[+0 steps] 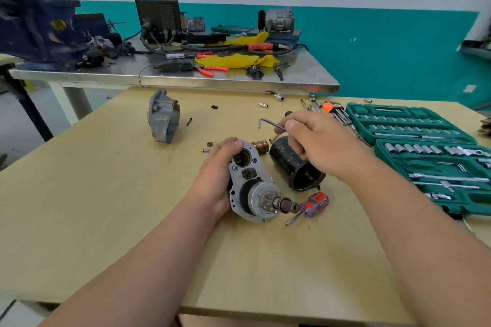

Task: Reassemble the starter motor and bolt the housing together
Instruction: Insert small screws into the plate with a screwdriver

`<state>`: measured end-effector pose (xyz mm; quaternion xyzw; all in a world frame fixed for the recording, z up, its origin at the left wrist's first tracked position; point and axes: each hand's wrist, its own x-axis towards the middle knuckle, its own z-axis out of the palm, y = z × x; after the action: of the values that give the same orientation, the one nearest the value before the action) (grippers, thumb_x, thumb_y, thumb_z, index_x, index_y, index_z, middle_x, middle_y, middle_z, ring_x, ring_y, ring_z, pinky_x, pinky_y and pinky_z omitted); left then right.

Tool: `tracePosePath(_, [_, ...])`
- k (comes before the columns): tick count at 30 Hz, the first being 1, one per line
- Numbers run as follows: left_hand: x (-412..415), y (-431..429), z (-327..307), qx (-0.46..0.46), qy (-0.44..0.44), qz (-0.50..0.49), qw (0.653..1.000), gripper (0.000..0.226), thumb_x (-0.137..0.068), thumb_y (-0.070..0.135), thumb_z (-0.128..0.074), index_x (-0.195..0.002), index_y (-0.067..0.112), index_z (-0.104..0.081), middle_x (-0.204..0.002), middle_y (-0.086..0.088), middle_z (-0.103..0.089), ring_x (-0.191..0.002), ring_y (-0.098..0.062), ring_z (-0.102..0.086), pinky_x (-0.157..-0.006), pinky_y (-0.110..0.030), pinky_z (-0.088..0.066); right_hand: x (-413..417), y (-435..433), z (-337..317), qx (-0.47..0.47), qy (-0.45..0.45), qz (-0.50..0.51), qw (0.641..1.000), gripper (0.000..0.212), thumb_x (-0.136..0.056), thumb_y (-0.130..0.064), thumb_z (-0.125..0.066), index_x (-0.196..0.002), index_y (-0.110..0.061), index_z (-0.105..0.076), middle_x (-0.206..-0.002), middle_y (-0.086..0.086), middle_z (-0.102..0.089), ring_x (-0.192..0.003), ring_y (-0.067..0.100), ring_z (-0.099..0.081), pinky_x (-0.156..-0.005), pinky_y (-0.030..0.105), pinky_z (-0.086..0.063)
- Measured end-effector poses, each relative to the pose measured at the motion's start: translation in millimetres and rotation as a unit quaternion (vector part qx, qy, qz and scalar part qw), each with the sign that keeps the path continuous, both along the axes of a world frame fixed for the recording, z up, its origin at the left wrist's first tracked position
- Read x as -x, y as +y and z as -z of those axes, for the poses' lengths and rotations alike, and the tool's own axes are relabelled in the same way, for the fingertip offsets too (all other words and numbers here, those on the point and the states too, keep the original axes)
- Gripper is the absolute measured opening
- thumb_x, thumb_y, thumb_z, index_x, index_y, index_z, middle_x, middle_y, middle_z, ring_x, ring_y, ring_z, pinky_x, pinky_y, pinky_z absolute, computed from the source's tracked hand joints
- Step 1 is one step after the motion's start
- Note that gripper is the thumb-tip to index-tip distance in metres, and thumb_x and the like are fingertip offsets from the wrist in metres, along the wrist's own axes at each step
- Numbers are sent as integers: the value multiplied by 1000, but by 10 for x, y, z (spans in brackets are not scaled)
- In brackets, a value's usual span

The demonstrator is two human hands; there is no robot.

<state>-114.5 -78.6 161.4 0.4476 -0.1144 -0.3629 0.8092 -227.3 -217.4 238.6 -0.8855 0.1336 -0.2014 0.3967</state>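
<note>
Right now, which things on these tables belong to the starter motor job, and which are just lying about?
For the job: left hand holding the gear housing; right hand pinching the hex key; black motor casing; grey nose cone; loose bolt.
Lying about: screwdriver; socket set; welder; yellow rag.

Head-worn, wide-angle; facing forward and down, close above a wooden table (106, 207), metal bench (310, 71) farther back.

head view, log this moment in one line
left hand grips starter drive assembly | right hand pinches hex key over black motor casing | grey nose housing lying apart, not fitted | screwdriver beside assembly
</note>
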Motion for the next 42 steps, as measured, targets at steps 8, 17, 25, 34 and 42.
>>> tracePosePath(8, [-34, -13, 21, -2, 20, 2, 1000, 29, -89, 26, -60, -111, 14, -47, -108, -16, -50, -101, -34, -49, -106, -64, -35, -7, 34, -60, -226, -37, -39, 973, 23, -99, -12, -40, -101, -18, -62, -59, -5, -56, -48, 14, -51, -52, 32, -51])
tracePosePath(17, [-2, 3, -11, -1, -5, 24, 1000, 32, -90, 26, -58, -115, 10, -48, -113, -22, -53, -100, -33, -52, -91, -50, -44, 92, 213, -11, 328, 224, -53, 916, 20, -100, -42, -35, -90, -27, -44, -74, -8, -49, -68, 5, -46, -51, 26, -28])
tracePosePath(25, [49, 13, -13, 16, -25, 71, 997, 16, -84, 25, -59, -93, 14, -53, -91, -12, -56, -83, -27, -55, -77, -39, -46, 113, 318, 19, 381, 184, -120, 898, 31, -99, -35, -29, -68, -30, -33, -70, -12, -44, -65, 2, -40, -60, 34, -38])
tracePosePath(34, [50, 11, -30, 16, -29, 74, 997, 14, -83, 21, -64, -84, 17, -50, -84, -9, -54, -78, -25, -53, -74, -38, -44, 101, 226, 132, 341, 126, -115, 925, 32, -98, -31, -33, -66, -35, -34, -69, -15, -44, -68, -1, -43, -60, 30, -36])
tracePosePath(42, [72, 25, -61, 3, -19, 70, 997, 29, -77, 25, -63, -101, 14, -48, -94, -12, -56, -91, -30, -53, -82, -42, -44, 81, 230, 113, 406, 152, -114, 894, 27, -98, -36, -27, -71, -33, -33, -70, -16, -39, -67, 4, -41, -55, 27, -30])
